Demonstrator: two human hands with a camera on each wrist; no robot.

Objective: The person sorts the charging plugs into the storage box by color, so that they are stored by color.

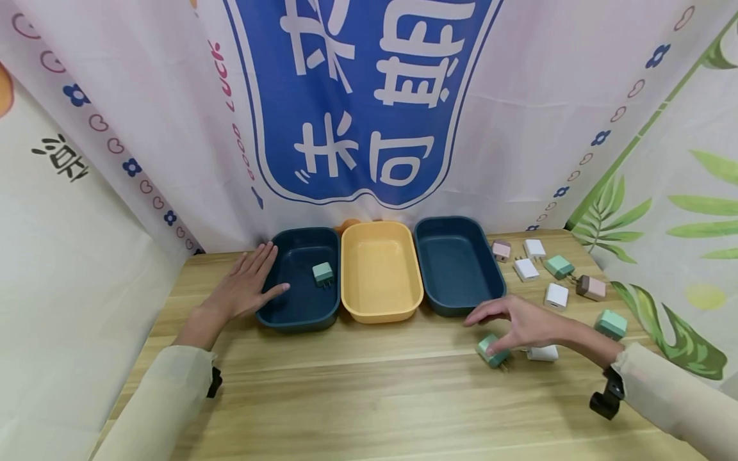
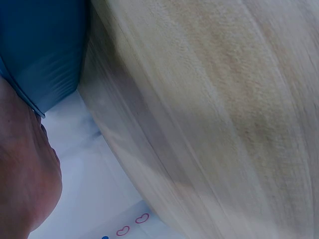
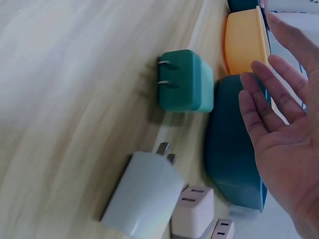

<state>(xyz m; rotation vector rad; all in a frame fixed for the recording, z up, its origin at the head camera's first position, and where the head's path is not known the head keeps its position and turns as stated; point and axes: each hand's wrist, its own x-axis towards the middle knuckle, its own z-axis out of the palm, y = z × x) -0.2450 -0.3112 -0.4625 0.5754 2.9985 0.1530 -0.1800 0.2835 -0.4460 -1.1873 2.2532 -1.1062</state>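
My left hand lies with spread, fairly straight fingers on the left rim of a dark blue tray. A mint green charger plug is inside that tray. Over the table at the right, my right hand hovers with loosely bent fingers above another green charger plug. In the right wrist view a gap shows between the fingers and this green plug, whose prongs point away from the trays. A white charger plug lies beneath the right wrist.
A yellow tray stands between the left tray and a second dark blue tray. Several white, green and pink charger plugs, among them a white one and a pink one, are scattered at the right. A printed curtain hangs behind.
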